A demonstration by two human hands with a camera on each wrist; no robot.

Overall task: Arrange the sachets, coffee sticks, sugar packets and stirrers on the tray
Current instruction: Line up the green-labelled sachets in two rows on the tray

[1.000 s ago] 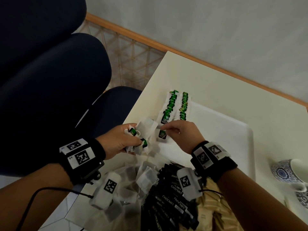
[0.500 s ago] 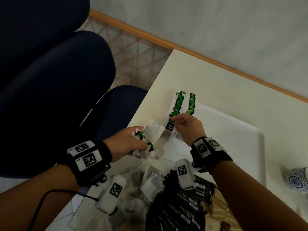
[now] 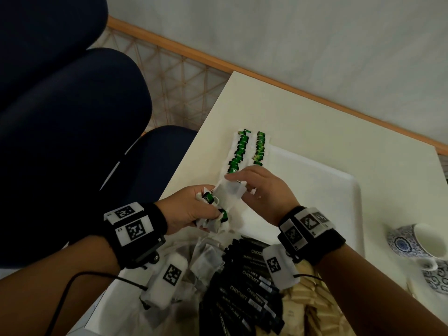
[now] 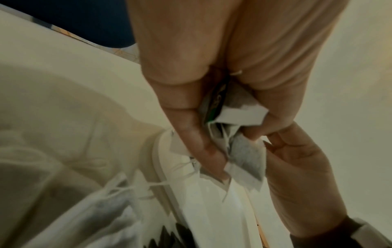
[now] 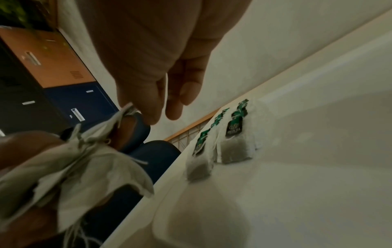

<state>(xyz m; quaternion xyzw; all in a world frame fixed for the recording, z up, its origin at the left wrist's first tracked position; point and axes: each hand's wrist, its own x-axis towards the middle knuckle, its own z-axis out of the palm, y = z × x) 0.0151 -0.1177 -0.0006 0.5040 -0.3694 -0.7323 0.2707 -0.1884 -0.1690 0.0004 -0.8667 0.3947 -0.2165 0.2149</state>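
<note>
My left hand grips a bunch of tea bag sachets with green tags, just off the near left corner of the white tray. Fingers of my right hand are loosely extended. Its fingertips touch the top edge of one sachet in that bunch, with nothing pinched between them. Two neat rows of sachets lie along the tray's left edge.
Under my wrists lies a heap of loose tea bags, black coffee sticks and beige sugar packets. Blue-patterned cups stand at the right. A dark blue chair sits left of the table.
My right hand laid a sachet at the near end of the left row, let go, and came back to the bunch in my left hand. The left hand stayed put.
</note>
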